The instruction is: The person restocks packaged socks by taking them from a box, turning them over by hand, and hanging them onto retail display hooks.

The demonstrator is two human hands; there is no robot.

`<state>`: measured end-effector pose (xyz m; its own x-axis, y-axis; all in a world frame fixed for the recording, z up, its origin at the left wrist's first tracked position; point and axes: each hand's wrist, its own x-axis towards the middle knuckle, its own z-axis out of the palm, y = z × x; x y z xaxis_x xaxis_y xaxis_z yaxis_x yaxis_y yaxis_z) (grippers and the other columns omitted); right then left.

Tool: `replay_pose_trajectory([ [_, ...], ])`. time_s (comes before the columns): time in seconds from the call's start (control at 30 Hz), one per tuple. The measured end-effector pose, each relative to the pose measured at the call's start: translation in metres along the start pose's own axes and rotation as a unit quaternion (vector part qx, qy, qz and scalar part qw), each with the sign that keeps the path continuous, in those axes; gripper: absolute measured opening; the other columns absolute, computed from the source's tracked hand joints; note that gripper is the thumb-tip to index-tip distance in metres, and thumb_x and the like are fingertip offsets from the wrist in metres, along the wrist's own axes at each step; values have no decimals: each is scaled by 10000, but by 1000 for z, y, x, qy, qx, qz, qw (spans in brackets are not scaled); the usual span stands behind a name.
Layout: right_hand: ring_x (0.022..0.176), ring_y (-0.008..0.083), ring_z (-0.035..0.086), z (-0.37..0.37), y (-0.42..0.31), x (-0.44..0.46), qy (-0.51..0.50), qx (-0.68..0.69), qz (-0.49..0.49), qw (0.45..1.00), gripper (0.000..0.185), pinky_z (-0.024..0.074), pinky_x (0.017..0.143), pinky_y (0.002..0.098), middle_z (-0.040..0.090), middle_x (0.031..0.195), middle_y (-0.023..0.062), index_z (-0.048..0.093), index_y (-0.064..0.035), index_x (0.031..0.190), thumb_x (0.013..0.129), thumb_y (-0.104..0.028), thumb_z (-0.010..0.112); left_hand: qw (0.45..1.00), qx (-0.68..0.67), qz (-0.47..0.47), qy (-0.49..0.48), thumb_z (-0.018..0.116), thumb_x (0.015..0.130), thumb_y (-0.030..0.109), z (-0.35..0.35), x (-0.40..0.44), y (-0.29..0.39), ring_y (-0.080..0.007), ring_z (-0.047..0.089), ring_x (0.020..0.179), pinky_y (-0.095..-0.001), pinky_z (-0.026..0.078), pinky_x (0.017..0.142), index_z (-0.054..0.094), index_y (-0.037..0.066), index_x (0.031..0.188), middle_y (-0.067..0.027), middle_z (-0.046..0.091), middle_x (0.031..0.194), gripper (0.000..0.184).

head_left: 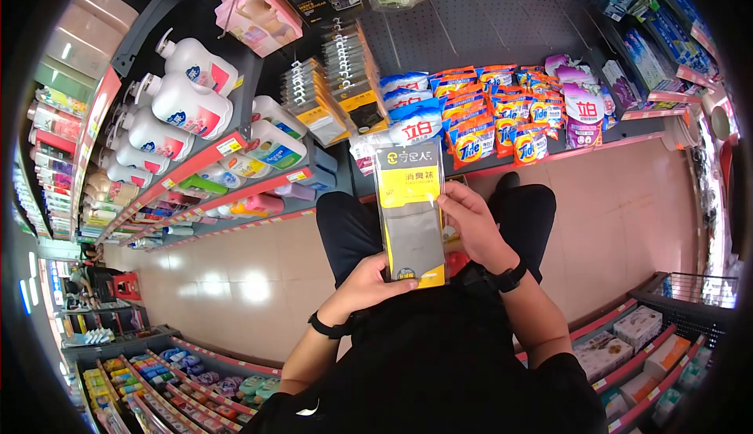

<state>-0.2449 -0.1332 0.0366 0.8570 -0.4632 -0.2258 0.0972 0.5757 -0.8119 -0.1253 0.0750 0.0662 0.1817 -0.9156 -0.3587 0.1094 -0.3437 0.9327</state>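
Observation:
A flat clear package of grey socks (414, 234) with a yellow and black label stands upright in front of my body. My left hand (375, 283) holds its lower left corner, the thumb across the bottom front. My right hand (472, 226) grips its right edge higher up, near the yellow label. Behind its top end, similar packs (357, 85) hang in rows on hooks. Orange Tide bags (473, 140) stand on the shelf to the right of the package.
White pump bottles (188, 104) line the shelf at left. Blue and white detergent bags (416, 120) and purple ones (582, 112) share the front shelf. Another shelf holds boxes (602, 353) at lower right. Small coloured goods (118, 379) fill shelves at lower left.

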Motion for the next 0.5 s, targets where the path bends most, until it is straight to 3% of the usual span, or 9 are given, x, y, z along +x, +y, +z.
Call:
replay_pose_trajectory([
  [0.23,893,22,550,5,-8,1,2,33,27,999,166,427,762,223,651,1012,-68,663,-92,1141,1028,-175,575,997,-70,-22,36,728,903,39,-1,-4,0,-82,629,996,-261,507,898,651,-11,1214,-25,699,1105,324],
  [0.43,922,32,570,7,-2,3,-2,-21,14,1000,144,439,808,225,661,1022,-50,668,-64,1103,1025,-157,591,996,-77,-1,50,724,929,71,-1,-5,1,-67,630,962,-253,510,874,663,-9,1207,-11,705,1067,296],
  [0.5,940,38,576,8,0,3,12,-6,-11,1000,135,449,840,231,667,1031,-38,662,-47,1100,1024,-130,588,999,-1,-34,34,733,933,96,-6,-7,-2,-63,636,945,-246,508,866,695,0,1156,-8,719,1035,245],
])
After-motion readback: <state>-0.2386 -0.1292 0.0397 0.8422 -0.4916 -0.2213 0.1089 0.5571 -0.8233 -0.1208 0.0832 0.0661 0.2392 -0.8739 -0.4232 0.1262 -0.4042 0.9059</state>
